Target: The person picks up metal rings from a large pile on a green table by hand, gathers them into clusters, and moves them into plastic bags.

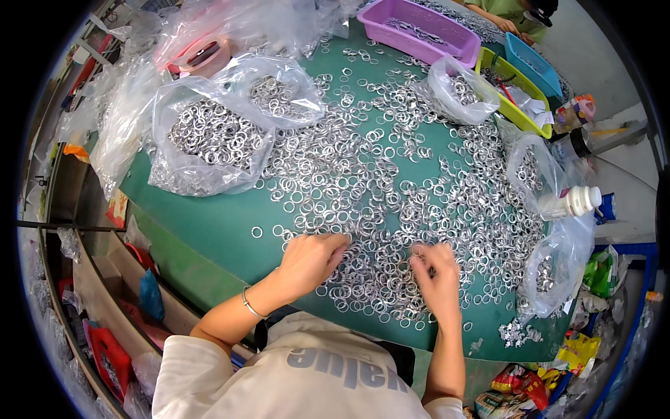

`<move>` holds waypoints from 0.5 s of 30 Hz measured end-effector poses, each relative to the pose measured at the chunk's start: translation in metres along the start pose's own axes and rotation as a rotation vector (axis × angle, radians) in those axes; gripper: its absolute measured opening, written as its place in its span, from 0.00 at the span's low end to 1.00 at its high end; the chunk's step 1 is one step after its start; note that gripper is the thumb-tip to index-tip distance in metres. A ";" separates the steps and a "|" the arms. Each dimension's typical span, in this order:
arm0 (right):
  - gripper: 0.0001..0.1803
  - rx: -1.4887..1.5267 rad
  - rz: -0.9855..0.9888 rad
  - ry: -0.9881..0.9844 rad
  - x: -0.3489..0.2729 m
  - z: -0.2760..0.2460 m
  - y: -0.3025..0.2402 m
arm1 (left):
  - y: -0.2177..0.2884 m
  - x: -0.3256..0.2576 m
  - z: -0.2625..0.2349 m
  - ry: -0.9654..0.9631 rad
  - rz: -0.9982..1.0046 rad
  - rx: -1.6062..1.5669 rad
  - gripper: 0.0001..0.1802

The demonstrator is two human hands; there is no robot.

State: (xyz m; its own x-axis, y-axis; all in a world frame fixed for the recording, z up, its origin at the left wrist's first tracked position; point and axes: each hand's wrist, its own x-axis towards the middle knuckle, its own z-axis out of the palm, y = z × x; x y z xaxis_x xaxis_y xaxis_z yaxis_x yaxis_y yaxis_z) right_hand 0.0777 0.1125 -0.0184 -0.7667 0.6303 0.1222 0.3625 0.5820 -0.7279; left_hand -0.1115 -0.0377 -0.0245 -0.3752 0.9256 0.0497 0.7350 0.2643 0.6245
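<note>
A wide spread of loose silvery metal rings [377, 230] covers the middle of the green table [202, 223]. At the near left edge of the spread is my left hand [312, 262], with a bracelet on its wrist. Its fingers are curled and pressed together at the tips over the rings; anything pinched there is hidden. To its right, my right hand [438, 274] hovers low over the same rings. The thumb and fingers bend toward each other in a pinch, slightly blurred, and what they hold cannot be made out.
Clear bags of rings stand left [213, 178] and right [548, 279]. Purple [419, 42], yellow-green [520, 105] and blue [534, 66] bins line the far side, near a co-worker's hands [508, 26]. A white bottle [572, 202] is at right. Small metal pieces [518, 333] lie near right.
</note>
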 end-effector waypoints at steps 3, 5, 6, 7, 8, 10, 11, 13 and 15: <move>0.17 -0.288 -0.003 0.211 0.021 0.016 0.018 | 0.018 0.018 -0.005 -0.049 -0.008 0.051 0.10; 0.19 -0.504 -0.064 0.156 0.031 0.026 0.016 | 0.019 0.037 0.006 0.059 0.140 0.031 0.11; 0.18 -0.509 -0.082 0.136 0.032 0.031 0.016 | 0.019 0.052 0.004 -0.047 0.158 0.081 0.17; 0.18 -0.488 -0.114 0.082 0.030 0.032 0.011 | 0.016 0.062 0.009 -0.016 0.184 0.080 0.18; 0.17 -0.467 -0.146 0.024 0.025 0.030 0.003 | 0.008 0.070 0.019 0.014 0.209 0.077 0.19; 0.14 -0.401 -0.202 -0.047 0.012 0.027 -0.008 | 0.007 0.081 0.029 0.026 0.260 0.056 0.22; 0.13 -0.323 -0.191 -0.104 0.007 0.021 -0.010 | 0.008 0.081 0.029 -0.050 0.283 0.076 0.22; 0.12 -0.163 -0.167 -0.218 -0.003 0.007 -0.010 | 0.014 0.072 0.027 -0.204 0.326 0.117 0.23; 0.10 0.032 -0.109 -0.078 -0.009 -0.005 0.004 | 0.016 0.063 0.021 -0.247 0.349 0.139 0.24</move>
State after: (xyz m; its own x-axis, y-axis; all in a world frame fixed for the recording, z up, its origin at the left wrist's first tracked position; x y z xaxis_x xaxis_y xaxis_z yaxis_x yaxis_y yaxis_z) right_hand 0.0889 0.1122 -0.0188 -0.8400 0.5215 0.1500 0.2584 0.6274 -0.7346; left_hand -0.1117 0.0301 -0.0276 0.0426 0.9983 0.0403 0.8688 -0.0569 0.4919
